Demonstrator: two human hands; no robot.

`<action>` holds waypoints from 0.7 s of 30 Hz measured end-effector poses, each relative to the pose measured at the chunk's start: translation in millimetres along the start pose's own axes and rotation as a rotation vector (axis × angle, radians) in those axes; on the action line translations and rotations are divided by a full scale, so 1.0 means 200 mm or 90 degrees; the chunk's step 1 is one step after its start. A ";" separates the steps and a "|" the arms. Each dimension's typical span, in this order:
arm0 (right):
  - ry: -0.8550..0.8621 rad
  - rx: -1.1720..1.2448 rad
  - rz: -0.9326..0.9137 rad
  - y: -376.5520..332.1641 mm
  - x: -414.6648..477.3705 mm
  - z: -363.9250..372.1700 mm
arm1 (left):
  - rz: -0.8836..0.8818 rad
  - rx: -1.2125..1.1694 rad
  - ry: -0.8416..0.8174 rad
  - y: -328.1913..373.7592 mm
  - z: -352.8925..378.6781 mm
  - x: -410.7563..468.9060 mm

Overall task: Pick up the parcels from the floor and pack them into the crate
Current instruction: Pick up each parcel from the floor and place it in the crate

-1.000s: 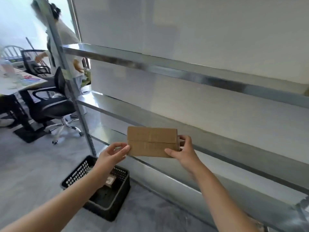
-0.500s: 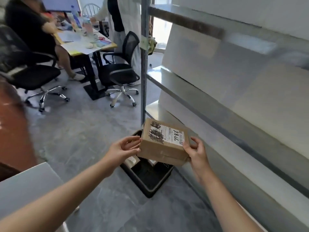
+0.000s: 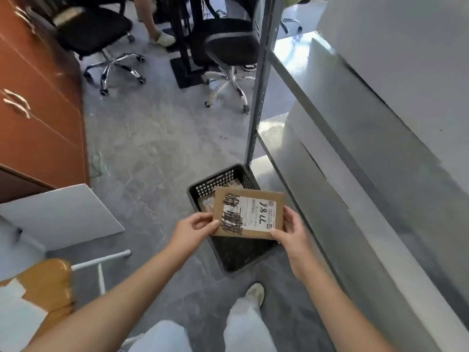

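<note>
Holding a flat cardboard parcel (image 3: 248, 215) level above a black slatted crate (image 3: 229, 252) on the grey floor, the left hand (image 3: 191, 233) and right hand (image 3: 289, 233) each have fingers clamped on an opposite edge. Another parcel (image 3: 206, 203) already lies inside the crate. Released off-centre, the held parcel could catch the crate rim, tilt against it, or slide onto the floor.

Matt brown cardboard parcel (image 3: 247, 214) with a white paper label (image 3: 256, 212), black perforated plastic crate (image 3: 218, 179), dull galvanised metal shelving (image 3: 330, 158), smooth grey mottled floor (image 3: 157, 138), glossy reddish wood cabinet (image 3: 38, 102).
</note>
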State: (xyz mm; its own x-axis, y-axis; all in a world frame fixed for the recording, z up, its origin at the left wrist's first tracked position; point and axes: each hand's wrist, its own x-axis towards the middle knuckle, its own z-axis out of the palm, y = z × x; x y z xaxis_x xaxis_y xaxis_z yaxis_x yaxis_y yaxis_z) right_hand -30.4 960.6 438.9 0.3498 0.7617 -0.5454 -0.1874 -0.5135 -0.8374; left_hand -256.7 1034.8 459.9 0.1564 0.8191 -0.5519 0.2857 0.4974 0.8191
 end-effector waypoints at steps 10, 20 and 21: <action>-0.108 -0.177 0.119 0.63 0.73 0.04 | -0.202 -0.022 0.031 -0.87 0.36 0.52; -0.072 -0.180 0.243 1.41 1.59 0.26 | -0.407 -0.074 0.026 -1.66 0.51 1.29; -0.061 -0.182 0.258 1.47 1.66 0.29 | -0.434 -0.084 0.029 -1.77 0.52 1.37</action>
State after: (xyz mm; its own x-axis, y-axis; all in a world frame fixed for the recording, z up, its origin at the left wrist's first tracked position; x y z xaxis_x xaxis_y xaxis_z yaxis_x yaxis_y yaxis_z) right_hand -23.1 1085.8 9.3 0.2127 0.5049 -0.8366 -0.0273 -0.8528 -0.5216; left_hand -215.8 1054.3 2.2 -0.0587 0.3208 -0.9453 0.1887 0.9334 0.3051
